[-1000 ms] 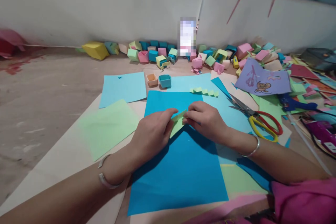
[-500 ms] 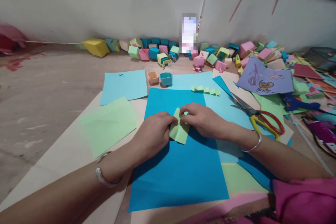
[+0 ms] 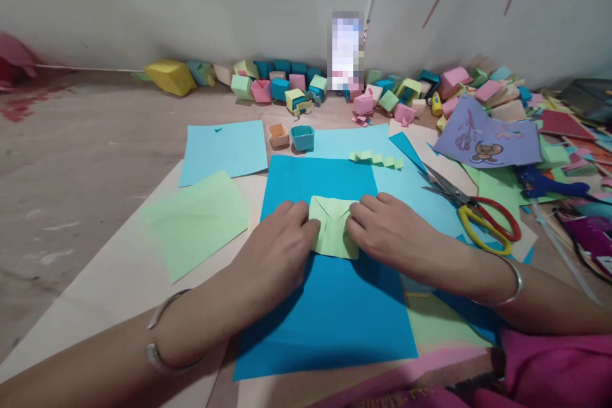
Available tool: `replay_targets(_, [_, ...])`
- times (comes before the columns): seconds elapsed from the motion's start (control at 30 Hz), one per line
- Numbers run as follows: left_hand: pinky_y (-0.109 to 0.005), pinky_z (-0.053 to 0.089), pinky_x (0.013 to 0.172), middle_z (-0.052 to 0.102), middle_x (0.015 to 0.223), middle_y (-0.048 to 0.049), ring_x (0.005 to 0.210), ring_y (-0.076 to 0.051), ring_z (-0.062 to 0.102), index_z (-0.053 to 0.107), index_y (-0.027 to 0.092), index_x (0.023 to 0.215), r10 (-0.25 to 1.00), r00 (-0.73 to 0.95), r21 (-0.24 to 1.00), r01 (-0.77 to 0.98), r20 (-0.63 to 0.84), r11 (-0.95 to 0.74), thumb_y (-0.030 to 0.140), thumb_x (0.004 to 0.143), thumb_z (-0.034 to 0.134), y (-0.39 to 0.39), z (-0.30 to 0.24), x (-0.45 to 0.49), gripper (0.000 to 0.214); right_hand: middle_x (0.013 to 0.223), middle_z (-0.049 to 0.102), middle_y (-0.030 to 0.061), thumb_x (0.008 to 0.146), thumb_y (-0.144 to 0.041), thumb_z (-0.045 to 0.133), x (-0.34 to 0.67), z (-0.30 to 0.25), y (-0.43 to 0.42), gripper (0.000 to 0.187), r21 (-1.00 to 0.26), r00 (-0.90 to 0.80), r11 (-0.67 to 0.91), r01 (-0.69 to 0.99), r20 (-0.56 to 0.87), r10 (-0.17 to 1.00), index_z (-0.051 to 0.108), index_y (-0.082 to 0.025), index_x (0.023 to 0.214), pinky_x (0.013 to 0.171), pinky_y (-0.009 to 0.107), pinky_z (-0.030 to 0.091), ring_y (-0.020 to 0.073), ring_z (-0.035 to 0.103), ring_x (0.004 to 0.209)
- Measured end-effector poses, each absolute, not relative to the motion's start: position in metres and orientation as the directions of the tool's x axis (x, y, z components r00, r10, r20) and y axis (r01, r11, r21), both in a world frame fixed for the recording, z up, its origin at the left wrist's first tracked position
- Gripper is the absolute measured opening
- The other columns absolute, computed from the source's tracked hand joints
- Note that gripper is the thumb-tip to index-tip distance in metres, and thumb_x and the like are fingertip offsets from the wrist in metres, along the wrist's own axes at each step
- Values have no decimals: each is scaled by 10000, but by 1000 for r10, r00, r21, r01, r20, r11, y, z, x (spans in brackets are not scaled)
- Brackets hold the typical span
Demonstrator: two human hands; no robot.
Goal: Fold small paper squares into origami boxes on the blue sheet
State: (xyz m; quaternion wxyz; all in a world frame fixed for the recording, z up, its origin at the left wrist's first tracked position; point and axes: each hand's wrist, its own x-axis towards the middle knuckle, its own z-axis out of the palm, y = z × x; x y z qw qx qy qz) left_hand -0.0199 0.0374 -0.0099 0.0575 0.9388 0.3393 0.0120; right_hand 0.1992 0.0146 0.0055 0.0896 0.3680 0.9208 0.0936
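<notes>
Between my two hands is a small light-green folded paper [image 3: 335, 229], with creases forming a V at its top. My left hand [image 3: 282, 242] pinches its left edge, fingers closed. At the right edge, my right hand [image 3: 387, 233] grips the same paper with curled fingers. Both hands are over a dark-blue sheet [image 3: 329, 325] lying flat. Beyond them lies a zigzag-folded green paper strip [image 3: 376, 160]. Two small open paper boxes, one orange [image 3: 278, 134] and one teal [image 3: 303, 138], stand behind the blue sheet.
Scissors [image 3: 478, 210] with red and yellow handles lie at the right, near a blue glue gun [image 3: 549, 185]. A light-green sheet [image 3: 201, 223] and a light-blue sheet [image 3: 224, 152] lie left. Many paper boxes [image 3: 280, 89] line the wall beside a blurred phone [image 3: 347, 51].
The green paper was bunched and narrow between my hands; now it is spread wider and flatter. My right hand has moved right and away from my left hand.
</notes>
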Motion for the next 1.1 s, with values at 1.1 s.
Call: replay_targets(1.1, [-341,381,597,606,792,-69,700,-207,516,587,154,825,444,891,39,442,93,-896,105,924,411,35,-17,-9,208,835,588,61,910,-125,494,196,0,18,150,-72,-662,662,746,-195,724,624,-152,843,572,291,250,161,489,732])
